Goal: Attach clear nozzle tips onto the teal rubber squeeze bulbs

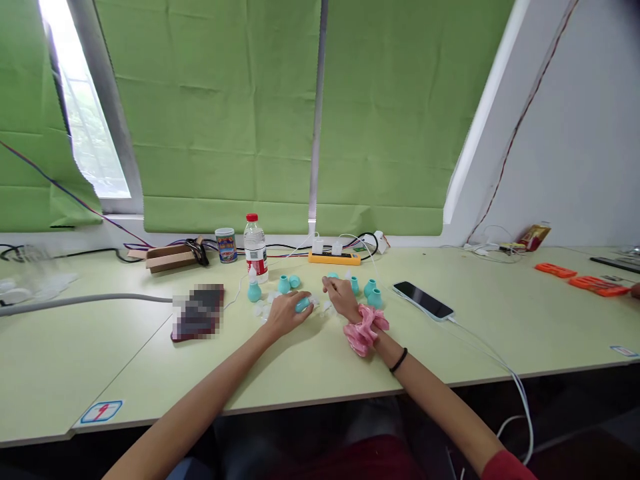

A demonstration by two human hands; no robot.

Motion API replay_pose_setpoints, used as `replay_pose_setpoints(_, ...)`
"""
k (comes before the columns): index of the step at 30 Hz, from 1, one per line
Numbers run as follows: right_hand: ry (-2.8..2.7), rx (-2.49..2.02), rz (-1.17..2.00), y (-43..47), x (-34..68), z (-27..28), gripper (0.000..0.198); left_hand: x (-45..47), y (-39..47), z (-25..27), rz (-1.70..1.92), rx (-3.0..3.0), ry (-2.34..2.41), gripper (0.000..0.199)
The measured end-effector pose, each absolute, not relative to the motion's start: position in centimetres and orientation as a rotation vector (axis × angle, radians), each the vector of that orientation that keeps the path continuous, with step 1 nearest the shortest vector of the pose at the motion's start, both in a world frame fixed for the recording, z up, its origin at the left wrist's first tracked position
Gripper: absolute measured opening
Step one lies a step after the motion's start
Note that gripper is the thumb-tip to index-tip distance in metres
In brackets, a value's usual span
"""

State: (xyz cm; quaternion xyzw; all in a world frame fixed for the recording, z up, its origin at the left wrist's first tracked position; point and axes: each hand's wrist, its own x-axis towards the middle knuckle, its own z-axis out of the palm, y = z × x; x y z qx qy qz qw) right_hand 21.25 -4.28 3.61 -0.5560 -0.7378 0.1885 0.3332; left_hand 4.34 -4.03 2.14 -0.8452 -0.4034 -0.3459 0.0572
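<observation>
My left hand (286,313) is curled over a small teal rubber bulb (302,305) lying on its side, fingers around it near the tabletop. Just to the right, my right hand (342,297) has its fingers bent inward; whatever they hold, if anything, is hidden. Beyond the hands stand several more teal bulbs (370,288) with open necks. One teal bulb (255,292) at the left has a clear pointed tip on it. Small clear plastic pieces (327,307) are scattered between and around my hands. A pink scrunchie (367,330) circles my right wrist.
Behind stand a water bottle (255,250), a can (227,245) and an orange power strip (334,258). A phone (424,300) with a cable lies to the right, a dark blurred-out device (200,313) to the left. Orange tools (597,285) lie at the far right.
</observation>
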Motion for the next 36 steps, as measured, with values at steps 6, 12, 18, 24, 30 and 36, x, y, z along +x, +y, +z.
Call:
replay_pose_setpoints(6, -2.111, -1.383, 0.085, -2.8, 21.1, 2.5, 0.017, 3.7, -3.0, 2.2, -1.006, -2.487, -1.431, 0.025)
replay_pose_setpoints(12, -2.371, -1.332, -0.109, -2.6, 21.1, 0.7, 0.028, 3.5, -2.8, 2.3, -0.951, -2.496, -1.508, 0.029)
replay_pose_setpoints(18, -2.323, -1.289, -0.143, -1.9, 21.1, 0.4, 0.019, 3.3, -2.7, 2.1, -0.953, -2.601, -1.442, 0.039)
replay_pose_setpoints(24, -2.062, -1.060, 0.170, -2.1, 21.2, 1.4, 0.019, 2.5, -1.9, 2.8, -1.069, -2.786, -1.456, 0.040)
replay_pose_setpoints(30, -1.850, -0.953, 0.699, -2.9, 21.4, 3.0, 0.026, 1.7, -1.4, 3.3, -1.206, -3.052, -1.554, 0.041)
replay_pose_setpoints(36, -1.911, -0.893, 0.997, -4.0, 21.7, 4.3, 0.033, 1.3, -1.2, 3.3, -1.310, -3.218, -1.565, 0.041)
